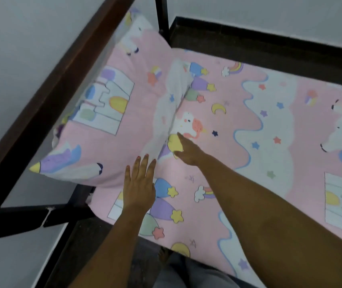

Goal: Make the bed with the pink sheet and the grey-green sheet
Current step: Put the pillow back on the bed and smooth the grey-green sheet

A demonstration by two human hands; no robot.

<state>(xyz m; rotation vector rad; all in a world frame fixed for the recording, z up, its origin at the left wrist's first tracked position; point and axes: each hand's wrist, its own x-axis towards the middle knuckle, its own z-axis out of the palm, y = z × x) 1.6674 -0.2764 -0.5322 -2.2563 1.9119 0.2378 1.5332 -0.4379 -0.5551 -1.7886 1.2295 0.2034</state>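
A person leans over a bed, both bare arms stretched toward a pillow (112,146) in a cartoon-print pink case. The pink sheet (238,113), patterned with unicorns, castles, stars and rainbows, lies spread flat over the mattress, running out from under the pillow to the frame's right edge. The left hand (139,183) hovers at the pillow's near corner, fingers straight and close together, their tips at its edge, grasping nothing. The right hand (188,150) lies palm down on the sheet just beside the pillow's open end, fingers extended and released, near the case's white inner flap (172,104). Behind the pillow runs a dark wooden rail (41,96), with a pale wall (20,48) beyond it.
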